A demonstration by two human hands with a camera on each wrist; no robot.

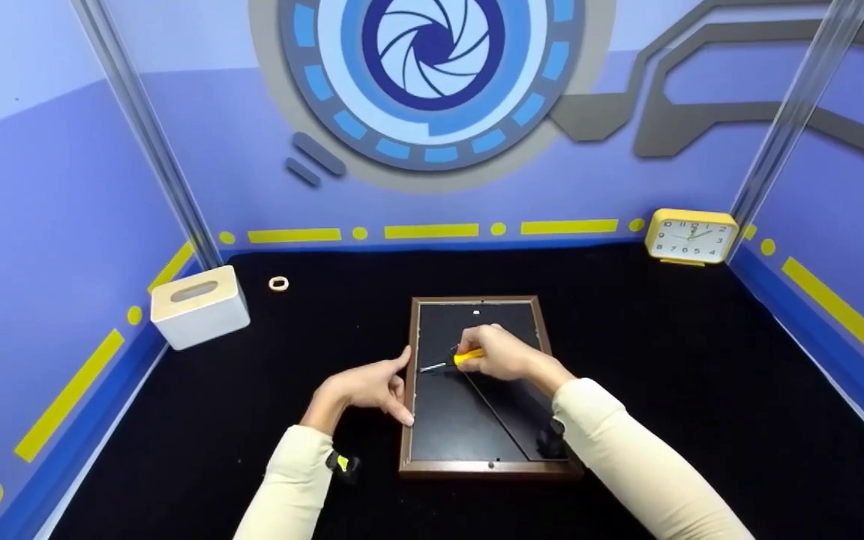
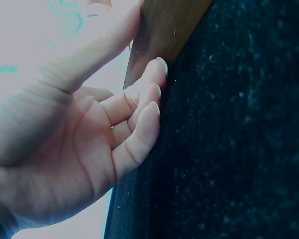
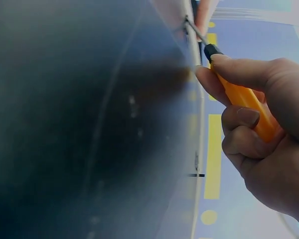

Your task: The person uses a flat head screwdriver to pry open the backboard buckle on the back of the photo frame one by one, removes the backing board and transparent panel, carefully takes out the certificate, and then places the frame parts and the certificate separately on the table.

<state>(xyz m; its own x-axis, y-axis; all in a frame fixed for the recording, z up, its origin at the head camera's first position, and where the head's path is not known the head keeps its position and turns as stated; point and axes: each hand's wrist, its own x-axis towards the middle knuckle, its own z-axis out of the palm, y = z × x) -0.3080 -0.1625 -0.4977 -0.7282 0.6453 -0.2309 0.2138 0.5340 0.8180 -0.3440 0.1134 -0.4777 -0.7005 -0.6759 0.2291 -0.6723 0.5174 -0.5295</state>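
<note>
The tissue box (image 1: 207, 324) stands at the far left of the black tabletop (image 1: 312, 315); its pale wooden top has an oval slot, and what lies inside is hidden. Well to the right of it, the brown frame (image 1: 454, 469) lies flat with its back upward, its raised sides forming a shallow surround. Within that surround is a black backing board (image 1: 447, 427), crossed by a thin line that slants toward the near right. A small white piece (image 1: 476, 312) shows at the board's far end.

The right hand (image 1: 503, 354) is over the board. Its grip is narrow, thumb and curled fingers holding the yellow handle of a screwdriver (image 1: 466, 358). The metal shaft (image 1: 433, 367) extends left from that grip, its tip at the inner edge of the frame's left side; the head view does not settle whether it touches.

The left hand (image 1: 368, 386) is at the outer left side of the frame, its grip relaxed and spread along the brown edge, the thumb nearer and the index finger farther.

A small pale ring (image 1: 272, 284) lies just right of the tissue box, and a yellow clock (image 1: 693, 237) stands at the far right.
</note>
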